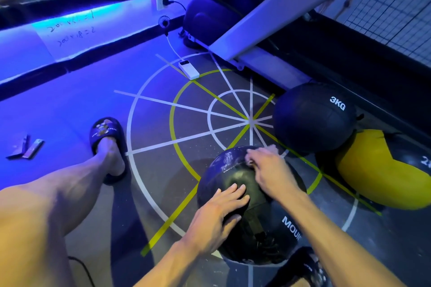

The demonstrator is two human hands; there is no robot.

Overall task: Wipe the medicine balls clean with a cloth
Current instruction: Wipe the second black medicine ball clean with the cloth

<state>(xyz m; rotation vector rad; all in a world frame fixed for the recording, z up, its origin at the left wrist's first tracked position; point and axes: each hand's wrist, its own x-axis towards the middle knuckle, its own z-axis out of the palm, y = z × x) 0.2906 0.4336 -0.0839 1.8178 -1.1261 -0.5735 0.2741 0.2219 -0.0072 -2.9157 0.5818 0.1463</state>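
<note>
1. medicine ball, round and of black leather-like material, sits on the dark gym floor right in front of us, between our legs, over painted white and yellow-green target lines. part of a white word, "moun", shows on its near right side.
2. our left hand lies flat on the near top of this ball, fingers straight and pressing, holding nothing.
3. our right hand rests on the far top of the ball with fingers curled around a small pale cloth; only a blurred edge of it shows beyond the fingers.
4. the ball's surface beside the right hand looks shiny and streaked.
5. a second black medicine ball marked "3kg" in white stands just beyond and to the right, apart from ours.
6. a black and yellow medicine ball lies near it at the right edge, touching or nearly touching the 3kg ball; we cannot tell which.
7. our left leg stretches out to the left, its foot in a dark slipper with a printed pattern.
8. a white rectangular power bank lies on the floor farther away, with a white cable running toward a wall socket.
9. blue light washes over the left of the floor and the wall.
</note>
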